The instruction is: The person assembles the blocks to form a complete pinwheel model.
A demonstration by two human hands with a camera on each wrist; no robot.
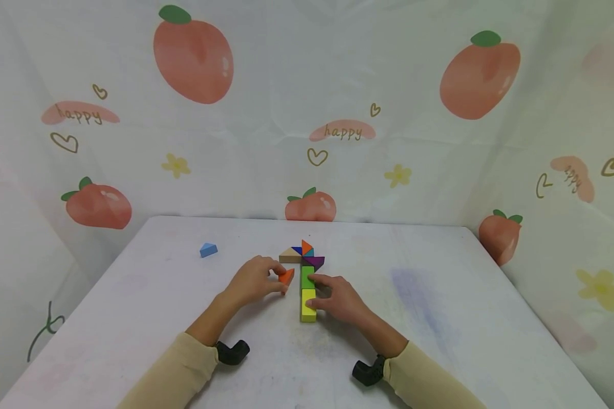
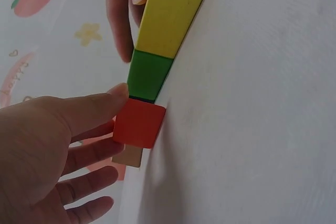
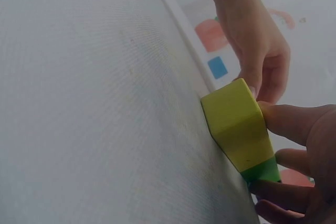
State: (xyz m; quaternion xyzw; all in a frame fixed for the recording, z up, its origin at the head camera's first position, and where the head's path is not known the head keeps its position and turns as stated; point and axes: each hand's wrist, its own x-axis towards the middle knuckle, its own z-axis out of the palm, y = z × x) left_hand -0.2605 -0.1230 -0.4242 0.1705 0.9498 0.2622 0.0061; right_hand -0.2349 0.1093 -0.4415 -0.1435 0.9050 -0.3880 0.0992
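Observation:
My left hand (image 1: pixel 254 279) pinches an orange triangular block (image 1: pixel 287 276) between thumb and fingers, just left of a column of blocks. In the left wrist view the same orange block (image 2: pixel 139 124) shows its flat face. My right hand (image 1: pixel 344 300) rests against the column from the right. Its thumb touches the yellow block (image 1: pixel 308 314), and a fingertip touches the green block (image 1: pixel 307 276). Green and yellow stand end to end. Beyond them lie a purple triangle (image 1: pixel 314 261), a tan triangular block (image 1: pixel 289 256), an orange triangle (image 1: pixel 306 248), and small blue and teal triangles.
A light blue triangular block (image 1: pixel 208 250) lies apart at the back left of the white table (image 1: pixel 158 318). Behind the table hangs a white cloth (image 1: pixel 266 170) printed with fruit. Dark wrist cameras sit on both wrists, low over the table.

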